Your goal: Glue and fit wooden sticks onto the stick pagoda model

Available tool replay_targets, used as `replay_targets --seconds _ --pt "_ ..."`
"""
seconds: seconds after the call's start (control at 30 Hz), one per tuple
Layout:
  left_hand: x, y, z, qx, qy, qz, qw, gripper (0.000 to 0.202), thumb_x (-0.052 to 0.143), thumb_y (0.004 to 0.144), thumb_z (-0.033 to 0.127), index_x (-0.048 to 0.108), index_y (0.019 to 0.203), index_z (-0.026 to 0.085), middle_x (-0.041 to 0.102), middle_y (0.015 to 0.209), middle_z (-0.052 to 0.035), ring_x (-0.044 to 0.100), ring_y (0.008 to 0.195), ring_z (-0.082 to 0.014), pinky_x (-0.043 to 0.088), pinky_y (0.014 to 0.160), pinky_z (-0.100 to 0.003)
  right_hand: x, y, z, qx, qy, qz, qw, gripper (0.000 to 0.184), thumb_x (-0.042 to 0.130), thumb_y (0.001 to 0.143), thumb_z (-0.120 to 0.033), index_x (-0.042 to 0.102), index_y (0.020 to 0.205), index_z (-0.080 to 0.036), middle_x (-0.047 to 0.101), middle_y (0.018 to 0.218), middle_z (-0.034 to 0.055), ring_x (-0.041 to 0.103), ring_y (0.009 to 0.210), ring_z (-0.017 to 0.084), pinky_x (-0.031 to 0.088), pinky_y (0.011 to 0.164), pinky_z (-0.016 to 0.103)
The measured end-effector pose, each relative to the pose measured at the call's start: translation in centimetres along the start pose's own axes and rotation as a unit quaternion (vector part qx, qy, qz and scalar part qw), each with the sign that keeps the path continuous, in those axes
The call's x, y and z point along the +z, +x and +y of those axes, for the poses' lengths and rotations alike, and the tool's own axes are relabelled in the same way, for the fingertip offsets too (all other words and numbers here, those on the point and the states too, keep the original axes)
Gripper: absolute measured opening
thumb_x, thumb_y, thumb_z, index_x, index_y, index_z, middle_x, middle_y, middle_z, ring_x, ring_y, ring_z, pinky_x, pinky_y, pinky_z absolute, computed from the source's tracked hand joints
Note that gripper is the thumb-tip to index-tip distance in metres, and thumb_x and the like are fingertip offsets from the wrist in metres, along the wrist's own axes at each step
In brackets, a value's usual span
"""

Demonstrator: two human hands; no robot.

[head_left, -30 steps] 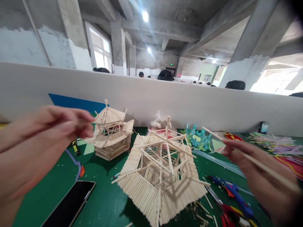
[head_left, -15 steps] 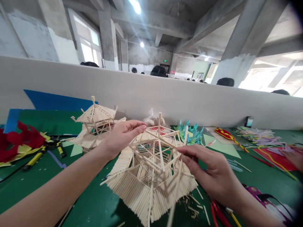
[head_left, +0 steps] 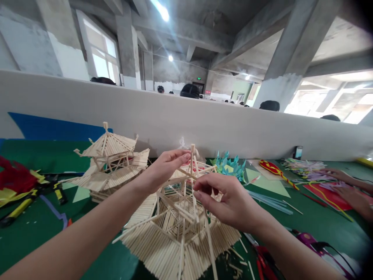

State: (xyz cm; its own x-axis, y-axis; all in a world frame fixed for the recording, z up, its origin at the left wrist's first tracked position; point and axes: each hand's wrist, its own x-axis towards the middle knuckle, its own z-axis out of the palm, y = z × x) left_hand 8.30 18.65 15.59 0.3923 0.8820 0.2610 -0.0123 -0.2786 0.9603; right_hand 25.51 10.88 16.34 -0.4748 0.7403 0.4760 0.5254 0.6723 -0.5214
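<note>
A pagoda-like model of thin wooden sticks [head_left: 154, 249] stands before me, with a slatted lower roof and an open stick frame above. At its top a short post [head_left: 192, 149] rises from the middle. My left hand [head_left: 170, 165] is pinched beside this post; what its fingertips grip, if anything, is hidden. My right hand [head_left: 224, 196] is closed on a long wooden stick [head_left: 211, 245], which slants down over the front of the model and shows again above the fingers. The fingers partly hide the upper frame.
Left stands a second stick pagoda [head_left: 109, 146], near yellow-and-black tools [head_left: 21, 208] and red material [head_left: 14, 175]. Teal folded paper [head_left: 230, 165] lies behind. At right are scissors [head_left: 259, 252], a purple tool [head_left: 310, 241], stick scraps and another person's hands [head_left: 346, 196]. A white partition [head_left: 250, 130] runs behind.
My right hand has moved left with the long stick, close to the central post. My left hand has shifted slightly right, also nearer the post. The view has turned a little.
</note>
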Motion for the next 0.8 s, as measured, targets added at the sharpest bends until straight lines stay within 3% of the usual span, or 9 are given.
replay_targets --seconds 0.3,0.53,0.8 --pt "0.2 0.8 -0.4 0.006 -0.032 -0.039 0.999 0.022 0.052 0.079 0.036 0.065 0.078 0.018 0.065 0.078 -0.0032 0.057 0.081 -0.0174 0.040 0.082 -0.036 0.7 0.9 0.6 0.002 -0.014 -0.004 1.000 0.007 0.050 0.078 -0.017 0.057 0.076 -0.017 0.058 0.069 -0.0020 0.049 0.063 0.008 0.038 0.058 0.023" --pt "0.2 0.8 -0.6 -0.002 -0.026 -0.043 0.999 0.022 0.053 0.078 0.037 0.064 0.078 0.017 0.064 0.076 -0.0043 0.057 0.082 -0.0193 0.040 0.081 -0.038 0.7 1.2 1.0 -0.001 -0.005 0.000 1.000 0.008 0.052 0.078 -0.020 0.059 0.078 -0.017 0.058 0.068 -0.0020 0.048 0.061 0.008 0.038 0.056 0.022" --pt "0.3 0.8 -0.4 -0.011 -0.020 -0.040 0.999 0.022 0.054 0.078 0.036 0.064 0.082 0.017 0.064 0.077 -0.0039 0.054 0.072 -0.0148 0.040 0.072 -0.031 0.8 1.3 1.3 0.005 0.003 -0.004 1.000 0.010 0.050 0.079 -0.019 0.059 0.079 -0.018 0.058 0.068 -0.0013 0.047 0.062 0.009 0.037 0.055 0.023"
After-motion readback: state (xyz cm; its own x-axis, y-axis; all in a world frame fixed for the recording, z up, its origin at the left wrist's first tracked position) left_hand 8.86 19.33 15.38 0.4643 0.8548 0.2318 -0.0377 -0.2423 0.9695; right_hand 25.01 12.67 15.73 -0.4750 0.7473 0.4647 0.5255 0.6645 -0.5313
